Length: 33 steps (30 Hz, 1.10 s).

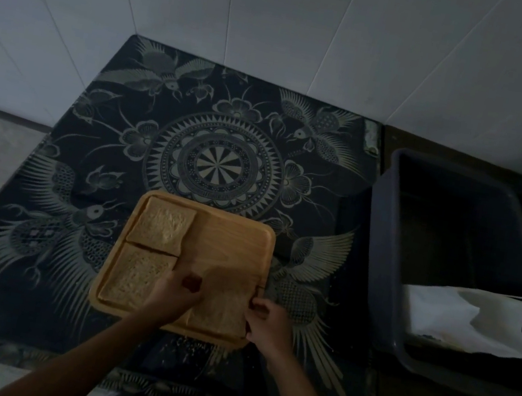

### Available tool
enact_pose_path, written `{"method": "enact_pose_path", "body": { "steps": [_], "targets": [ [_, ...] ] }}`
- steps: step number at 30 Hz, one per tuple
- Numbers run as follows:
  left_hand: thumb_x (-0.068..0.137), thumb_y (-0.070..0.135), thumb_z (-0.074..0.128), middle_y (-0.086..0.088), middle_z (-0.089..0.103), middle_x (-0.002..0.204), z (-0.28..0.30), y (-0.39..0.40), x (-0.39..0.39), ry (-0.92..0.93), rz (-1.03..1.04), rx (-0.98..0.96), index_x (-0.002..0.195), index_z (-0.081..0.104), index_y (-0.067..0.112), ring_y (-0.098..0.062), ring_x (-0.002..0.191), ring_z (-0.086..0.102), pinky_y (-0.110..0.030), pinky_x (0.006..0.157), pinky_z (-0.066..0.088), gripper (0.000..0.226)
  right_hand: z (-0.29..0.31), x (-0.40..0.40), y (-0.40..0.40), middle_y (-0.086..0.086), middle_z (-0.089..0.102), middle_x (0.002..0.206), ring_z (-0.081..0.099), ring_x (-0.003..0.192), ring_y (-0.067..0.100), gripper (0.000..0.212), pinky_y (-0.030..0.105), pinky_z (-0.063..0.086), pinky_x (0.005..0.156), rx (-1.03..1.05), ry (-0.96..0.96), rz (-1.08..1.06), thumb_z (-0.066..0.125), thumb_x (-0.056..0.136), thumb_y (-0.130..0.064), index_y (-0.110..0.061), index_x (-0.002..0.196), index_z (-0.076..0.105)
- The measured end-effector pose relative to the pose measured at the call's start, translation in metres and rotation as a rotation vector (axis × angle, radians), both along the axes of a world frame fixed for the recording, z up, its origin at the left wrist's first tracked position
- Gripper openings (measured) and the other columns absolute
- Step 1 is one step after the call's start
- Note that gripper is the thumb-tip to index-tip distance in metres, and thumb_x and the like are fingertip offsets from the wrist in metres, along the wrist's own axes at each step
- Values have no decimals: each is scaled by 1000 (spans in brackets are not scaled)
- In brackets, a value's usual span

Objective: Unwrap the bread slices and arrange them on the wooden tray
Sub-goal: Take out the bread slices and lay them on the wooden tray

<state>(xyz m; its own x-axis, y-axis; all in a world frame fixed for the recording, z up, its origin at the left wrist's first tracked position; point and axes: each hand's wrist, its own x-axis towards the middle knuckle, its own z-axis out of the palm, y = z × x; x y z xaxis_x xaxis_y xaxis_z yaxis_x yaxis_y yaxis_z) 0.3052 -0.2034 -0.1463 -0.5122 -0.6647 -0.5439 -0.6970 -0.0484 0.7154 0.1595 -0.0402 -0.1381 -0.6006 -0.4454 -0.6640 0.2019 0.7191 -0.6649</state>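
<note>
A square wooden tray (235, 238) lies on a dark patterned cloth. One bread slice (162, 224) fills its far left corner and a second slice (132, 280) lies just below it at the near left. A third slice (222, 309) sits at the tray's near right. My left hand (172, 293) holds that slice's left edge and partly covers the second slice. My right hand (267, 325) pinches its right edge at the tray's rim. The far right quarter of the tray is bare wood.
The patterned cloth (217, 163) covers a low table set against white tiled walls. A dark plastic tub (391, 254) stands to the right, with white wrapping (460, 317) inside it. Crumbs lie on the cloth below the tray.
</note>
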Motion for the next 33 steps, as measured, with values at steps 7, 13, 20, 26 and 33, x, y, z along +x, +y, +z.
{"method": "enact_pose_path", "body": {
  "steps": [7,13,20,26,33],
  "targets": [
    [82,11,78,-7,74,97,1,3,6,-19,14,27,108,74,11,-20,92,69,-34,84,57,27,-3,2,-1,-4,71,104,71,95,13,31,41,67,81,32,7,-5,73,95,-24,-16,125,70],
    [81,15,78,-3,77,95,3,0,4,-26,29,57,110,76,15,-14,86,70,-28,79,56,29,-3,2,-5,-5,74,105,72,98,16,30,46,64,89,52,11,-6,77,90,-29,-21,118,72],
    [81,12,77,-7,76,95,2,-3,2,-41,12,85,108,74,15,-19,86,70,-28,75,55,27,-1,2,-7,-8,75,98,73,93,15,15,47,64,89,44,-32,-40,82,84,-33,-37,86,67],
    [80,13,77,-3,74,86,3,-4,-2,-21,60,141,94,74,17,-14,79,69,-25,66,53,15,5,-1,-9,-4,75,98,72,92,16,6,46,64,88,23,-55,-66,78,89,-28,-28,91,72],
    [80,9,76,-10,74,93,6,-12,-15,82,124,290,94,73,16,-23,86,73,-33,70,60,15,15,-9,-19,-2,77,102,73,94,15,10,41,62,88,-61,-72,-114,73,94,-27,-24,103,76]
  ]
}}
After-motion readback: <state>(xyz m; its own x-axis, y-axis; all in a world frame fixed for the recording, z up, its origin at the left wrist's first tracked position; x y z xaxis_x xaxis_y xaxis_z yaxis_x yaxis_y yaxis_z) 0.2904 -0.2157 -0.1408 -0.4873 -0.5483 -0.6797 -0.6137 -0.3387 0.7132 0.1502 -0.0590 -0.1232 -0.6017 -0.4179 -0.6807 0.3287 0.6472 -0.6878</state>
